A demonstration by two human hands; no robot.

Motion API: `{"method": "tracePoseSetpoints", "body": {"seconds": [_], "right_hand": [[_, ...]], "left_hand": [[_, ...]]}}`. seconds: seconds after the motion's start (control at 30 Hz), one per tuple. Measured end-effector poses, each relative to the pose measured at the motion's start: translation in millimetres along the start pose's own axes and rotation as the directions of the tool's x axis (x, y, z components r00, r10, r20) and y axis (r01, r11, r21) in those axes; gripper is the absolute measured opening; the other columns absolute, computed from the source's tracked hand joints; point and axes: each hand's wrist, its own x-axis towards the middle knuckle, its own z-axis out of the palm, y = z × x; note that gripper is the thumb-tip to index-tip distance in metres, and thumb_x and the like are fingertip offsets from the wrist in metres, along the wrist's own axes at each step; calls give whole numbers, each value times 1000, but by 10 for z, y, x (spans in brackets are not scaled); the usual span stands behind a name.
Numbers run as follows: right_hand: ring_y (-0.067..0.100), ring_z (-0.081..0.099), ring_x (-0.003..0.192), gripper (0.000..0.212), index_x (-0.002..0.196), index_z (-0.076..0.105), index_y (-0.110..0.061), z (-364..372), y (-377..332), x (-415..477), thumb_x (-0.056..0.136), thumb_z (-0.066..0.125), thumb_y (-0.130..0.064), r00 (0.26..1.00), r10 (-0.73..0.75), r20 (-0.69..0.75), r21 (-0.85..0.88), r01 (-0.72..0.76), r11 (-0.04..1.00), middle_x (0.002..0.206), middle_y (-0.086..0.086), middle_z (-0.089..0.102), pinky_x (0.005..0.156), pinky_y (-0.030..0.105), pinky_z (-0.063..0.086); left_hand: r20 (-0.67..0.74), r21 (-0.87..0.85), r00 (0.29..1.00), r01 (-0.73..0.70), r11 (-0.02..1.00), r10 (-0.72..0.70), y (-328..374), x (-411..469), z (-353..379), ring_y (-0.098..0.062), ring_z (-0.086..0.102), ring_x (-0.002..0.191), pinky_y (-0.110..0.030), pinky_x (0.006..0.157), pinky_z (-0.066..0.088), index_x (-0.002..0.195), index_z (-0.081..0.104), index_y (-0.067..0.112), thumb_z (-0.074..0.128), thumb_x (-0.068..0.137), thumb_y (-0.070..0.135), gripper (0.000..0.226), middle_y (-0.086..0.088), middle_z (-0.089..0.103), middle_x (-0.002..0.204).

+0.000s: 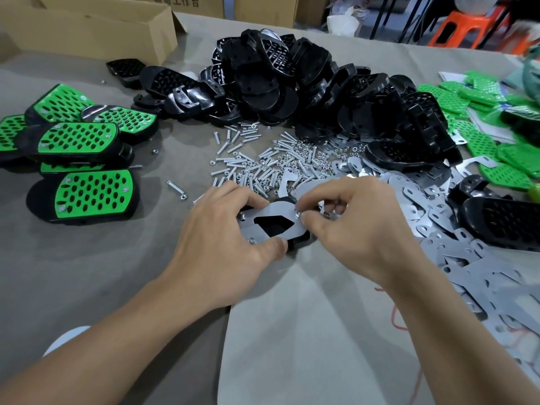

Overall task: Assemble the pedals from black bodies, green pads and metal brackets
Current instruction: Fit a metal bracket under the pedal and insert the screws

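A black pedal body [295, 244] lies face down at the table's middle with a metal bracket [263, 219] laid over its back. My left hand [222, 229] grips this pedal by its left end, thumb at the near edge. My right hand [350, 217] pinches a small nut [298, 213] at the bracket's right hole with thumb and forefinger. Bolt ends poke through the bracket at its left corners. The pedal's green pad is hidden underneath.
Finished green-and-black pedals [79, 141] are stacked at the left. A heap of black bodies [292, 83] fills the back, bolts and nuts [263, 162] lie before it, loose brackets [438, 229] spread at the right, green pads [482, 112] far right. A cardboard box [87, 27] stands back left.
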Motion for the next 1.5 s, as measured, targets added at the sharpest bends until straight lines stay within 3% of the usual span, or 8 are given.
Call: {"method": "tracePoseSetpoints", "body": {"seconds": [0.13,0.23,0.37,0.43,0.53,0.67,0.73,1.5], "right_hand": [[5,57,71,13,78,70,-26,-40,-158,53,84,64,-16,991,-76,113,-242,102,965,65,-11,59,57,17,44],[16,42,72,20,78,41,-20,4,-381,33,75,49,-3,953,-177,247,-519,284,806,73,-7,43,63,28,28],[27,45,96,49,95,23,-18,65,-633,-60,52,5,-3,903,-129,409,-679,396,618,98,4,49,79,36,24],[27,41,87,62,91,28,-17,76,-666,-32,43,-10,-2,889,-120,441,-724,432,539,94,6,50,77,37,24],[24,34,73,18,72,24,-19,37,-695,33,75,19,-2,885,-122,450,-761,451,466,71,1,31,70,34,25],[17,25,54,38,69,20,-23,-83,-604,136,90,51,-16,885,-89,456,-757,439,483,67,-3,29,49,32,15],[15,25,54,39,70,20,-24,-102,-570,147,92,51,-15,884,-98,458,-722,434,539,68,-3,30,48,33,15],[17,23,51,40,68,19,-22,-112,-514,120,85,53,-10,871,-165,462,-762,485,429,64,-2,28,48,32,12]], "left_hand": [[1,-5,1000,-1,1000,1,4,10,-3,-7,50,92,-16,77,36,96,67,30,77,56,51,47,18,58,95],[1,-1,1000,-20,1000,20,-1,15,-12,-9,51,93,-24,79,38,97,68,27,86,59,50,48,16,59,95],[1,-10,999,-39,999,39,19,15,-22,-8,51,92,-25,79,38,96,69,25,78,59,48,45,16,60,94],[3,-17,999,-42,999,42,19,18,-23,-9,51,92,-25,79,37,95,68,24,73,58,46,43,15,60,94],[9,-15,998,-55,998,55,13,19,-21,-11,51,93,-26,80,37,97,69,22,84,61,45,45,13,60,95],[14,-13,999,-41,999,41,11,13,-28,-12,51,95,-28,79,37,97,68,25,82,62,51,46,14,58,96],[12,-17,999,-37,999,38,7,17,-27,-11,50,94,-29,78,37,96,67,26,76,59,53,46,15,57,95],[-36,-33,995,-95,995,94,-50,18,15,-15,50,96,-29,79,34,98,69,21,92,65,36,43,10,59,96]]}}
